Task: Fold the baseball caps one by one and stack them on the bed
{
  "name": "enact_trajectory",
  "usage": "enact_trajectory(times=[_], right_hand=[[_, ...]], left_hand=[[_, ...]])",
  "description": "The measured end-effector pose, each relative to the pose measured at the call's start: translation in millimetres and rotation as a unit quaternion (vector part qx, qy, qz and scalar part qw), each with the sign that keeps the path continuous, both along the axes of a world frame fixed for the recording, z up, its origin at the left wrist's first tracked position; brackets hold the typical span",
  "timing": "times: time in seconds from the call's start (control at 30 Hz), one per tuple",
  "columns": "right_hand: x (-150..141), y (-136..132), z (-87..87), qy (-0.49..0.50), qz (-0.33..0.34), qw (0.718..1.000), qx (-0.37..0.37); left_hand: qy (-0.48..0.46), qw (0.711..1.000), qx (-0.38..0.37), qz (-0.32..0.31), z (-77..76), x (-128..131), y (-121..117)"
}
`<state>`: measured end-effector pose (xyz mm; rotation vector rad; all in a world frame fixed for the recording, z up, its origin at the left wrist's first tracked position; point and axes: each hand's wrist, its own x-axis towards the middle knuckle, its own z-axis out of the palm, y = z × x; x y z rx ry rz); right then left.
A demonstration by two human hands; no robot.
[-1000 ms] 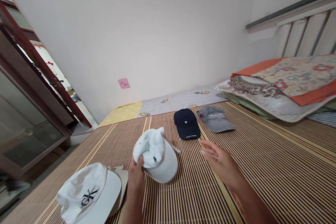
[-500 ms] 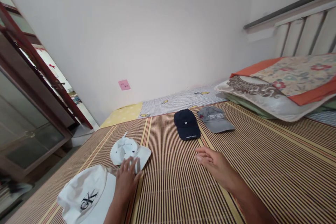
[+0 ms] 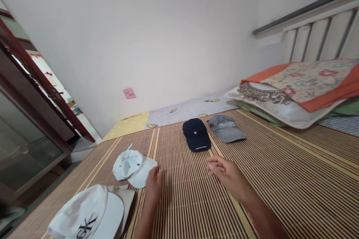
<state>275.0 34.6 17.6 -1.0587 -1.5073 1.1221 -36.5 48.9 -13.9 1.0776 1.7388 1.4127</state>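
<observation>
Small white cap (image 3: 127, 165) sits on the striped mat (image 3: 182, 194), left of centre, strap end sticking up at the far side, brim angled right and toward the wearer. Left hand (image 3: 153, 183) is right at the brim's edge. Can't tell if it's touching or just in front of it. Its fingers are bunched and bent, seen mostly from the back; tips partly hidden, so can't confirm a pinch. The cap's weight is on the mat.

Right hand (image 3: 226, 174) is over the mat at right of centre, nothing in it. Fingers close together, loosely curved, pointing left; thumb side hard to read. Nearest thing is the navy cap (image 3: 195, 134), just beyond the fingertips, brim toward the wearer. Grey cap (image 3: 226, 129) is just right of the navy one, brim pointing right and nearer.

Big white cap (image 3: 91, 209) with dark lettering is at lower left, nearer than the small one, brim right. A beige item (image 3: 127, 198) shows from under its brim; can't tell what. Back right: pillow (image 3: 300, 114) with a floral cloth (image 3: 311, 78) on top. Pink note (image 3: 129, 93) on the wall (image 3: 174, 37).
</observation>
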Motion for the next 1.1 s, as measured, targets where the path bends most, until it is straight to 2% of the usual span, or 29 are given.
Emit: enact_trajectory(times=[0.07,0.13,0.2,0.27,0.4,0.53,0.6,0.7,0.8,0.93,1.03,1.1], right_hand=[[3.2,1.0,2.7,0.029,-0.028,0.999,0.003],[8.2,2.6,4.1,0.052,-0.056,0.997,0.01],[14.5,4.1,4.8,0.076,-0.086,0.993,0.016],[21.4,5.3,6.1,0.1,-0.114,0.988,0.017],[34.1,6.7,13.5,0.114,-0.131,0.985,-0.002],[41.7,7.1,20.1,0.103,-0.143,0.984,-0.008],[43.3,7.1,20.0,0.092,-0.146,0.985,-0.013],[42.7,8.2,16.1,0.065,-0.141,0.987,-0.033],[38.5,11.3,11.9,0.057,-0.149,0.987,-0.037],[31.3,13.9,5.5,0.107,-0.193,0.975,0.0],[29.9,11.2,-8.7,0.18,-0.19,0.965,0.01],[31.6,8.9,-22.3,0.209,-0.187,0.96,0.006]], left_hand=[[-0.141,0.988,-0.026,-0.055,-7.4,48.0,18.9],[-0.271,0.957,-0.05,-0.093,-15.1,94.6,40.0],[-0.37,0.921,-0.064,-0.1,-19.3,132.2,62.0],[-0.446,0.889,-0.061,-0.085,-19.8,157.6,83.6],[-0.542,0.839,-0.034,-0.031,-17.9,177.6,119.1],[-0.584,0.811,-0.027,0.025,-19.9,175.3,131.3],[-0.591,0.805,-0.038,0.034,-20.7,170.1,123.9],[-0.59,0.806,-0.043,0.025,-19.5,161.2,94.2],[-0.587,0.809,-0.036,-0.002,-16.5,155.1,46.9],[-0.576,0.815,-0.046,-0.031,-19.1,152.6,-21.2],[-0.542,0.832,-0.049,-0.11,-28.9,149.9,-55.0],[-0.493,0.852,-0.046,-0.171,-33.5,145.5,-64.8]])
